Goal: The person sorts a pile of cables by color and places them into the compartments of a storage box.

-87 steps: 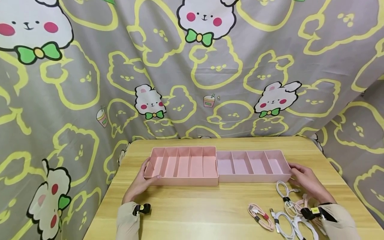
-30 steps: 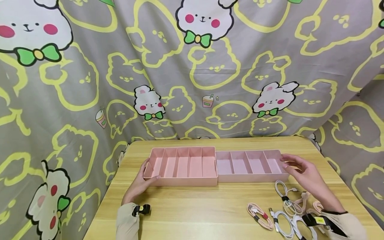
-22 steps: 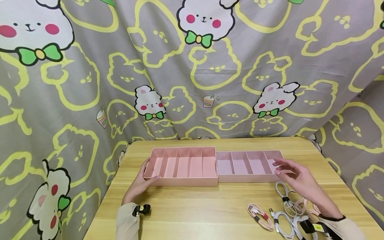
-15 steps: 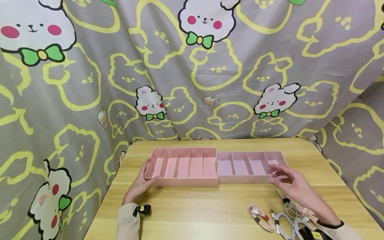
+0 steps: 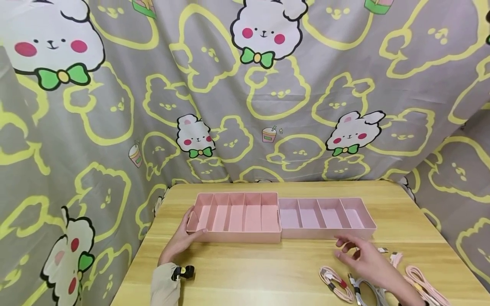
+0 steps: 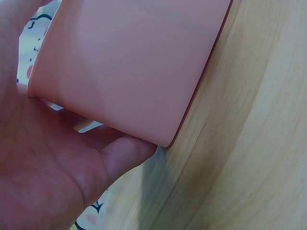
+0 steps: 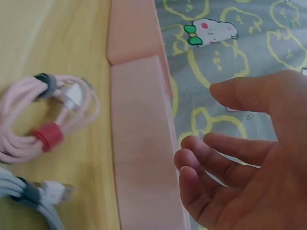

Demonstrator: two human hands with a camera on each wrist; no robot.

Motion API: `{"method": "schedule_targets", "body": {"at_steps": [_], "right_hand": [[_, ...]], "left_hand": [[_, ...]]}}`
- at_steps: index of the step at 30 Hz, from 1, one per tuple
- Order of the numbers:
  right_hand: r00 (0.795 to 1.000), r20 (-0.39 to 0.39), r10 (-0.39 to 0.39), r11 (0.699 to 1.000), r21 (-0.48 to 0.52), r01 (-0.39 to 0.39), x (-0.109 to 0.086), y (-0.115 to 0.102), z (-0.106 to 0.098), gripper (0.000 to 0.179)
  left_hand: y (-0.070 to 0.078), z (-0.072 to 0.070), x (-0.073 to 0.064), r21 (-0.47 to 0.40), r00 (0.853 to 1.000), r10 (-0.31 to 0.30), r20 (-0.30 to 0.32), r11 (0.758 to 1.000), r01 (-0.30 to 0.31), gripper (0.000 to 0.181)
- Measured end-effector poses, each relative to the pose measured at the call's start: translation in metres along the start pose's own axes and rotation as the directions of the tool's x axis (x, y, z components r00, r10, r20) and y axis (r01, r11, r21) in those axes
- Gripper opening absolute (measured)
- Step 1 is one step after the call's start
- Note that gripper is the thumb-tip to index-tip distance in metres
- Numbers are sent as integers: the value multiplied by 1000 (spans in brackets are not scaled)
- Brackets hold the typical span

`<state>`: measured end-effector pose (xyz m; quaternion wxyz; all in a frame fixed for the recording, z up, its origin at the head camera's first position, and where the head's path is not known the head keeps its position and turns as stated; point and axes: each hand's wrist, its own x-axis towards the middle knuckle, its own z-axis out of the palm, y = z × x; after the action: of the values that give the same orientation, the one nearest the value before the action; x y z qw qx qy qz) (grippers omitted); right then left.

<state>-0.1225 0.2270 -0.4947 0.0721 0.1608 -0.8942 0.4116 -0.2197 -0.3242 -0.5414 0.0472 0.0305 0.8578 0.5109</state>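
Note:
My left hand [image 5: 179, 241] grips the left end of a pink divided storage box [image 5: 237, 236], thumb along its front wall and fingers at the end wall. The left wrist view shows the palm [image 6: 43, 163] against the box's corner. Butted against its right side stands a lower lilac-pink divided box [image 5: 325, 233]. My right hand [image 5: 361, 257] hovers in front of that box with loosely bent fingers, holding nothing. Beneath and beside it lie bundled charging cables: a pink one with a red strap [image 5: 337, 284], a greyish-white one [image 5: 365, 293] partly under the hand, and another pink one [image 5: 425, 284].
The boxes stand on a wooden table [image 5: 245, 272]. A grey curtain [image 5: 229, 102] with cartoon prints hangs behind and at both sides. Cable plugs [image 5: 383, 250] stick out beyond the right forearm.
My right hand has let go of the lilac-pink box's right end and moved left, then toward me over the cables. My left hand keeps its grip. The head view has tilted up slightly.

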Motion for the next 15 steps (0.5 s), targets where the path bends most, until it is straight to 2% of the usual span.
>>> {"method": "schedule_targets", "body": {"at_steps": [5,8,12,15], "right_hand": [[996,84,25,1000,-6,-24,-9,2,9,35],[986,161,44,999,-6,-44,-13,6,12,39],[957,275,91,995,1,-95,-14,11,13,45],[939,326,111,994,-15,-113,-13,14,15,51]], "left_hand": [[1,4,-1,-20,1000,-9,-10,1000,9,101],[0,5,-2,-25,1000,-8,-12,1000,7,101],[0,4,-3,-30,1000,-2,-12,1000,2,101],[1,2,-3,-33,1000,4,-14,999,-5,101]]}}
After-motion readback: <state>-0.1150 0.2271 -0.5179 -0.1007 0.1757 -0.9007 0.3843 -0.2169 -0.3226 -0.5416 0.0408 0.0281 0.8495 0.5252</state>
